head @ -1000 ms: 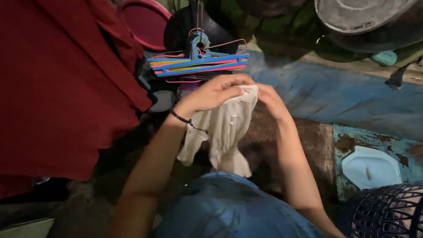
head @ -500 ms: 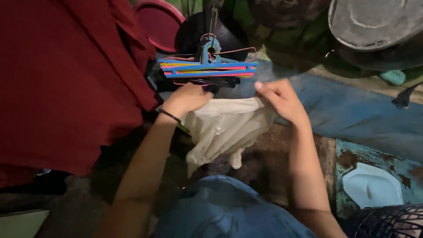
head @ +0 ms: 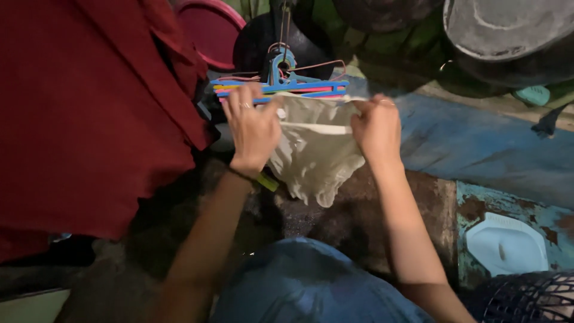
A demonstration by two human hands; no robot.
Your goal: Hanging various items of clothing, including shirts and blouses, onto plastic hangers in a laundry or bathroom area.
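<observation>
Both hands hold a small cream-white garment (head: pixel 314 149) stretched out by its top edge. My left hand (head: pixel 252 128) grips its left corner, and my right hand (head: pixel 375 127) grips its right corner. The cloth hangs down limp between them. Just behind the garment's top edge hangs a bunch of plastic hangers (head: pixel 281 84) in blue, pink and yellow, strung on a hook. My left fingers reach up against the lowest hangers.
A large red cloth (head: pixel 89 113) hangs at the left. A pink basin (head: pixel 209 30) and dark round pans (head: pixel 508 30) lean at the back. A blue basket (head: pixel 317 287) is below, a dark lattice basket (head: pixel 526 299) and a pale blue squat pan (head: pixel 505 245) at right.
The hands drew apart and spread the bunched garment open, then lifted it up to the hangers.
</observation>
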